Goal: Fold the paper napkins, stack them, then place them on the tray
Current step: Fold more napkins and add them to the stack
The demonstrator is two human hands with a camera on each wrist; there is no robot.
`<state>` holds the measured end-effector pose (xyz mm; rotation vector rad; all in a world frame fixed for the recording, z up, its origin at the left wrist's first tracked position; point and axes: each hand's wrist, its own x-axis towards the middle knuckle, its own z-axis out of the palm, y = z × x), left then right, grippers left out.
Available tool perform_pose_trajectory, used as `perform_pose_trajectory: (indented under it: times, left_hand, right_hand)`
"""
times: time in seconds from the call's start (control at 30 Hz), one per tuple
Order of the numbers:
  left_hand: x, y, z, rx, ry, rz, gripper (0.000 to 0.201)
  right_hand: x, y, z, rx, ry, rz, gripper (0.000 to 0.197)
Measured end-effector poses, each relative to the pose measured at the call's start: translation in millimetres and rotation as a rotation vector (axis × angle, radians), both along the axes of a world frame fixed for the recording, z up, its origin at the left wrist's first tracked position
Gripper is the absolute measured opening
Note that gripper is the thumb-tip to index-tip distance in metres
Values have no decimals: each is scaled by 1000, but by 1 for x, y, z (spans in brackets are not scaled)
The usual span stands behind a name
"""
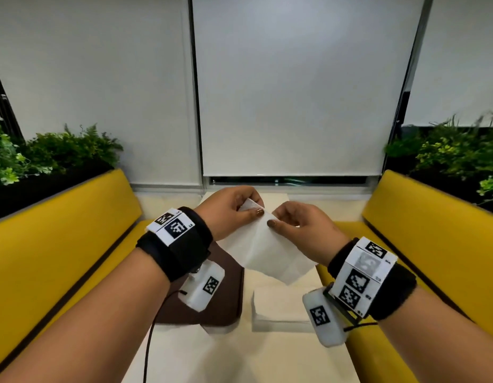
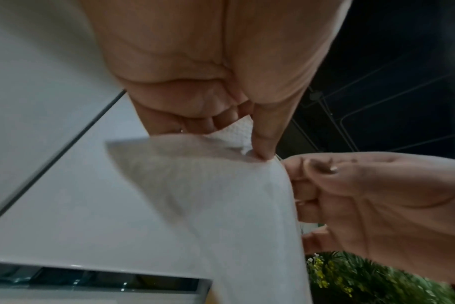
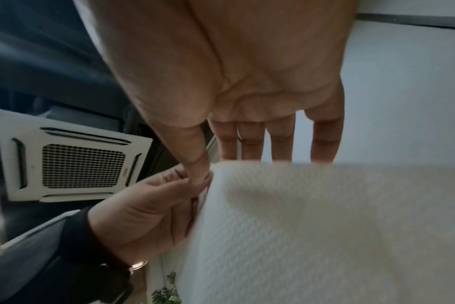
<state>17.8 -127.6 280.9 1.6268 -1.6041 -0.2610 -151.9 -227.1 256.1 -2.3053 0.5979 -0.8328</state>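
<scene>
Above the desk (image 1: pixel 184 355), both hands had one napkin (image 1: pixel 270 252) aloft: left hand (image 1: pixel 234 211) and right hand (image 1: pixel 300 222) each pinched its top edge, thumbs nearly touching. Folding looked under way; next, matching corners squarely. Below lay the napkin stack (image 1: pixel 278 308), beside the brown tray (image 1: pixel 226 299). No readable writing, only coded squares on the wristbands (image 1: pixel 361 275).

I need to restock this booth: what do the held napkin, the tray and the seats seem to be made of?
Napkin: soft white tissue paper, matte; the right wrist view shows an embossed weave and it droops limply from the left hand and right hand.
Tray: dark brown, smooth with a rounded corner, probably plastic; wood cannot be ruled out.
Seats: yellow, smooth upholstery, possibly vinyl or faux leather.
</scene>
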Motion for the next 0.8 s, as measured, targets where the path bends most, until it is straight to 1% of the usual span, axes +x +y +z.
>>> perform_pose_trajectory:
  times: [0.07,0.2,0.33,0.43,0.5,0.53,0.63,0.8]
  left_hand:
    - [-4,-3,0,-4,22,-11,3]
    - [-13,-14,-3,-51,82,-16,10]
    - [-18,-26,-6,-115,212,23,8]
    - [-20,-35,-13,-83,258,31,7]
    - [-21,-42,-20,-47,275,49,19]
    - [-21,-45,-24,-32,290,51,20]
    - [-28,-53,-32,-54,358,44,5]
    - [-25,-60,-38,-184,452,166,5]
  right_hand:
    - [-5,-4,2,37,-25,-19,12]
    - [-16,-12,3,116,-54,19,11]
    - [-30,-28,-1,207,-60,24,11]
    - [-39,-40,-6,290,-83,20,10]
    - [-41,-48,-10,297,-77,27,10]
    - [-41,-52,-12,293,-75,32,10]
    - [-41,-67,-22,316,-70,53,10]
    - [-49,-88,-36,380,-34,56,10]
